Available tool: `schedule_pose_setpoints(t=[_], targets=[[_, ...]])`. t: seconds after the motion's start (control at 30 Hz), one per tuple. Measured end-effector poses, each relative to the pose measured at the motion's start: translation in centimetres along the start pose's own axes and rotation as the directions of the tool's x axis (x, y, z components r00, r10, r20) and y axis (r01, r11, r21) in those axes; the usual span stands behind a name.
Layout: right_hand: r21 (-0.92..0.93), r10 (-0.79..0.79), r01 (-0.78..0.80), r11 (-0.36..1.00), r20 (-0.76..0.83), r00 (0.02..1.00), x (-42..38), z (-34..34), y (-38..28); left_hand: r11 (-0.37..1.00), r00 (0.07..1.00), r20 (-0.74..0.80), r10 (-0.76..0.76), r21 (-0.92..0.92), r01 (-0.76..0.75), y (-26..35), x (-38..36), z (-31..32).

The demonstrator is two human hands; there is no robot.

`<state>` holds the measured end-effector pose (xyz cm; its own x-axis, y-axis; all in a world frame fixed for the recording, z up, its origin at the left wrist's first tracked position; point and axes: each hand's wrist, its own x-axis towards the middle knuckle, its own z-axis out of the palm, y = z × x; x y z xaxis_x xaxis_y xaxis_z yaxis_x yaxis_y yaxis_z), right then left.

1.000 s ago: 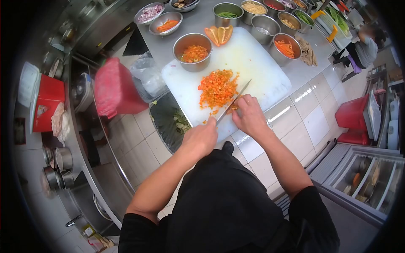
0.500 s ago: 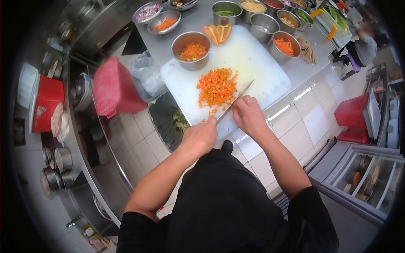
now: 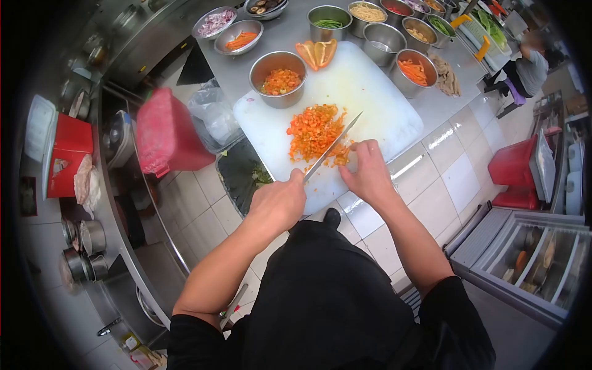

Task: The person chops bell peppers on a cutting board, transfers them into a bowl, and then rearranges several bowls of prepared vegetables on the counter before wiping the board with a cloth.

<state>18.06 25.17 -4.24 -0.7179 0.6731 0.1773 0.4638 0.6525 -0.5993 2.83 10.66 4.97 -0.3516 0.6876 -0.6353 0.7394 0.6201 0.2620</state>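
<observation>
My left hand point(image 3: 279, 200) is wrapped round the handle of a kitchen knife point(image 3: 333, 145), its blade angled up and to the right across the cutting board. Under and beside the blade lies a pile of finely chopped orange pepper point(image 3: 312, 132). My right hand point(image 3: 368, 172) is just right of the blade, thumb and fingers apart, with a few chopped bits by the fingertips. All this rests on a white cutting board point(image 3: 391, 117). On its far part stand a steel bowl point(image 3: 277, 100) of chopped orange pepper and a cut-open orange bell pepper point(image 3: 316, 54).
Several steel bowls surround the board's far side, one with orange strips point(image 3: 414, 73) and one with green pieces point(image 3: 327, 24). A cloth point(image 3: 445, 75) lies at the right. Below left are a red bin point(image 3: 163, 132) and a black-lined bin point(image 3: 237, 172). Another person point(image 3: 531, 71) is at far right.
The knife has shifted left, over the pile's right side. My right hand has come off the blade and its fingers have spread. My left hand has moved slightly left.
</observation>
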Motion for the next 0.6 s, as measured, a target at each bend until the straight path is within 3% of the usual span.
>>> schedule_pose_setpoints(t=[0.07,0.17,0.27,0.37,0.47,0.6], targets=[[-0.045,-0.056,0.052,0.998,-0.083,0.995,0.1,0.1,0.5,1.000,1.000,-0.006,0.003,-0.001,-0.003,-0.3,0.3,0.7],[0.007,-0.074,0.074,0.997,0.146,0.986,0.9,0.9,1.3,0.999,1.000,-0.015,0.022,-0.028,-0.022,-0.4,2.0,1.3],[0.125,-0.070,0.062,0.990,0.063,0.996,0.9,0.4,0.8,0.999,0.999,-0.001,0.039,0.003,-0.039,0.2,1.2,-0.2],[0.032,0.096,-0.100,0.994,0.114,0.989,0.4,-1.5,-0.8,0.998,0.999,0.016,0.046,0.051,-0.047,-0.3,0.1,0.2],[0.028,0.073,-0.079,0.996,0.175,0.982,0.6,0.1,0.7,0.999,0.999,-0.006,0.038,0.016,-0.038,-1.0,2.1,1.5],[0.064,0.054,-0.059,0.996,0.083,0.995,0.7,-0.2,-0.2,0.997,0.998,0.009,0.058,0.048,-0.058,-0.8,0.5,0.1]])
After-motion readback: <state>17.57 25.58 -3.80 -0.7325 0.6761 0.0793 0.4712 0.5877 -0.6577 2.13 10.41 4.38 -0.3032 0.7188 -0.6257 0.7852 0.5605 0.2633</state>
